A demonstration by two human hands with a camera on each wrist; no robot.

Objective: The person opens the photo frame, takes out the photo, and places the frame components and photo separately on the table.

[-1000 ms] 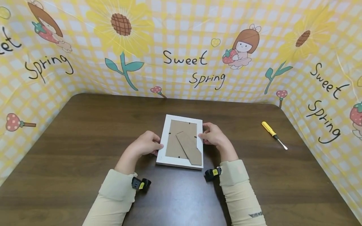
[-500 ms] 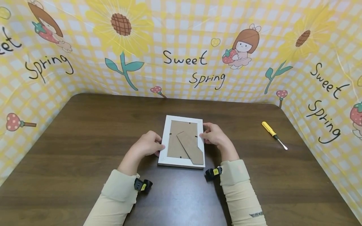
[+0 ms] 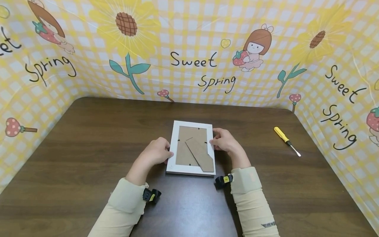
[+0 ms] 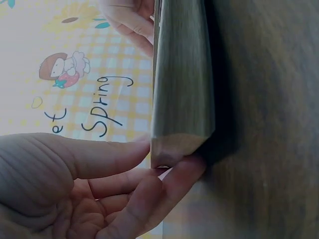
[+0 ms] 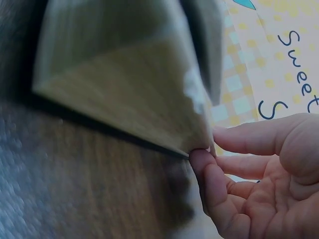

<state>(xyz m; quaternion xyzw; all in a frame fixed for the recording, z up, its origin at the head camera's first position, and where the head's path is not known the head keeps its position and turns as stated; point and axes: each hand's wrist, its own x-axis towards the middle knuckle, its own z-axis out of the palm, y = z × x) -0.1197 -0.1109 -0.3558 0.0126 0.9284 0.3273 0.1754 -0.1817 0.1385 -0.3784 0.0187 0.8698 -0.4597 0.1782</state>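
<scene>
So, both grips are clamped on one thing: the white rectangular picture frame with brown fibreboard backing (image 3: 183, 149), lying back side up mid-way across the dark brown wood-grain table (image 3: 88, 148). My left hand (image 3: 152, 152) pinches its left long side, my right hand (image 3: 225, 142) its right; thumbs on the back face, fingertips along the side edges. Key relation: frame sits between my hands, long axis running roughly from the table's near edge to its far edge, so I hold across the short way. Neither hand is nearer; both touch, left one slightly closer to the near edge. Can't tell if it's fully flat. Brown angled stand flap (image 3: 202, 157) points to the frame's near right corner. Yellow-handled flat-blade screwdriver (image 3: 286, 141) lies towards the table's right edge, well apart from my right hand.
</scene>
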